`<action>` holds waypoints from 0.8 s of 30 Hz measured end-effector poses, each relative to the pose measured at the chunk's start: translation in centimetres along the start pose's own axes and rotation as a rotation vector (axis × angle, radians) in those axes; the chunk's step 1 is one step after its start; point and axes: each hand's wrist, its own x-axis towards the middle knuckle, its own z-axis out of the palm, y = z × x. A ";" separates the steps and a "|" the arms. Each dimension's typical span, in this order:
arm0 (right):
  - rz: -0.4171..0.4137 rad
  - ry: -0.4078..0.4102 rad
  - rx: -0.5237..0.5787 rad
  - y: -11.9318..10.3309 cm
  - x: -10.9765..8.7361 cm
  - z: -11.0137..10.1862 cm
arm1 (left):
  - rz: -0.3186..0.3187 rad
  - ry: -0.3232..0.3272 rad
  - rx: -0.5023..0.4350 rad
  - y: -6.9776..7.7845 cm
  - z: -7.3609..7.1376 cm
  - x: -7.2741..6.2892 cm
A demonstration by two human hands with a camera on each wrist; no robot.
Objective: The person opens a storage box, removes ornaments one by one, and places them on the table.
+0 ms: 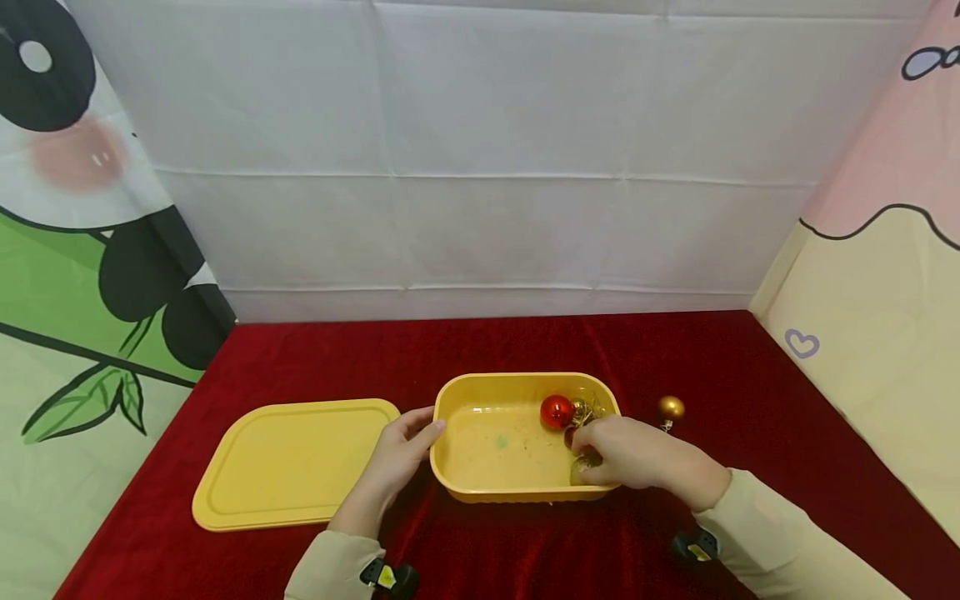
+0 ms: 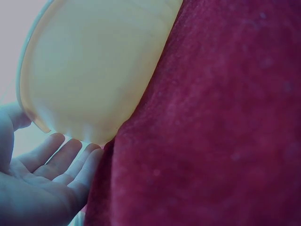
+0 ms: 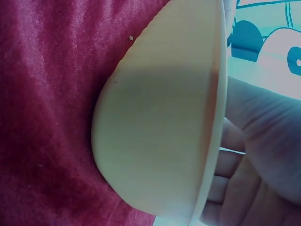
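Observation:
A yellow plastic box stands on the red cloth. At its left end my left hand holds the rim; the left wrist view shows the thumb at the rim and the fingers against the outer wall. My right hand reaches over the right end into the box, thumb and fingers around a gold bauble near the front right corner. Beside these fingers lie a shiny red bauble and some gold ornaments. From the right wrist, the box wall hides the fingertips.
Left of the box, a flat yellow lid lies on the red cloth. Another gold bauble sits outside the box, behind the right forearm. A white fabric backdrop rises behind the table, with printed cloths at both sides.

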 end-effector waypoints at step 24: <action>0.049 0.156 0.050 0.4 -0.7 0.7 | 0.000 -0.010 -0.009 0.2 0.0 -0.1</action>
